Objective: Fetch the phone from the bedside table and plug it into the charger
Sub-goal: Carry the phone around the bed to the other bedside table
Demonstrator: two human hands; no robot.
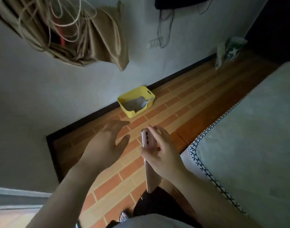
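The right hand (164,155) pinches the phone (148,163) edge-on above the tiled floor (173,109); the left hand (106,142) hovers spread and empty. That thin-edged grip could slip, dropping it

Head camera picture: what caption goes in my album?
Right hand holds a pink phone above the brick-patterned floor; left hand open.

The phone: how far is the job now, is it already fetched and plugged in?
Fetched: the right hand holds the pink phone edge-up over the brick-pattern floor, beside the bed. In hand: carrying it; the left hand is open and empty. Left: plugging in. No cable is in the phone; a wall socket with dark cords shows ahead.
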